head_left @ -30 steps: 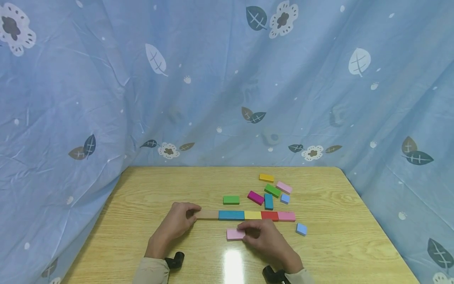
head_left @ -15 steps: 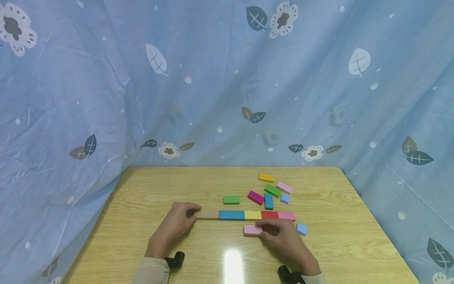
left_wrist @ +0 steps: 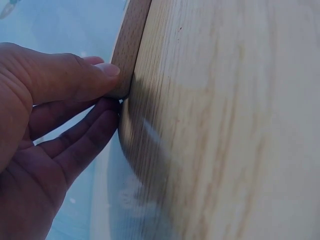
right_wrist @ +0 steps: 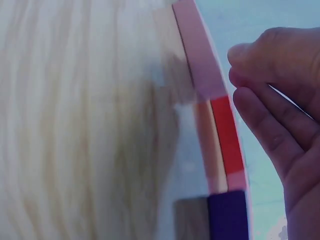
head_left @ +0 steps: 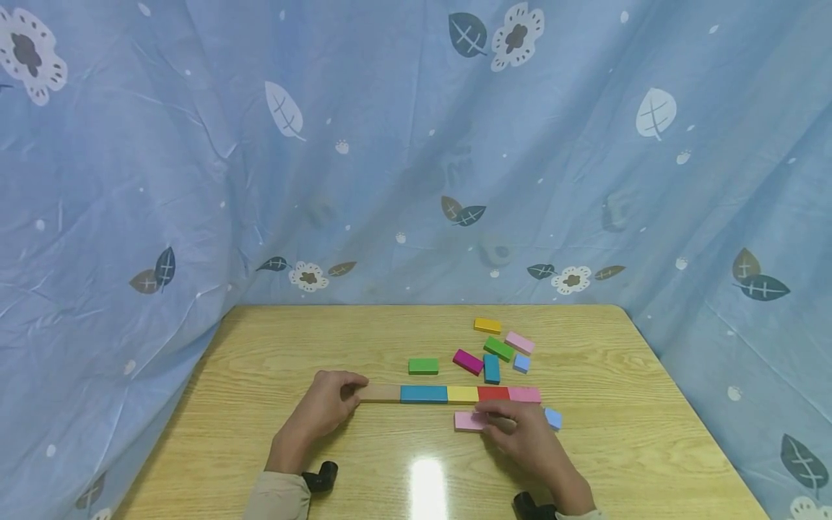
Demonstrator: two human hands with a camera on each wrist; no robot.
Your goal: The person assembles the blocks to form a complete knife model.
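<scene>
Head view: the left hand (head_left: 325, 404) pinched the tan block (head_left: 382, 393), nine o'clock in a five-block row (head_left: 424, 394). The right hand (head_left: 525, 433) was at (pinching or not, I couldn't tell) a pink block (head_left: 466, 422), six o'clock of the row. Seven loose blocks (head_left: 468, 362) lay from eleven to two.

Tally by color: 3 pink blks (head_left: 470, 422) (head_left: 524, 393) (head_left: 519, 343), 2 green blks (head_left: 423, 366) (head_left: 498, 349), 2 dk blue blks (head_left: 424, 394) (head_left: 492, 368), 2 lt blue blks (head_left: 553, 419) (head_left: 521, 363), plus 1 ea.: tan blk (head_left: 382, 393), yellow blk (head_left: 462, 395), red blk (head_left: 494, 393), magenta blk (head_left: 468, 362), orange blk (head_left: 487, 326). Tot. 14; 5 set end to end, 9 outside that line. Also 1 desk (head_left: 273, 347), 2 hands (head_left: 328, 401) (head_left: 520, 426), 2 sleeves (head_left: 278, 495) (head_left: 581, 516), 2 black wrist devices (head_left: 321, 478) (head_left: 529, 508).
</scene>
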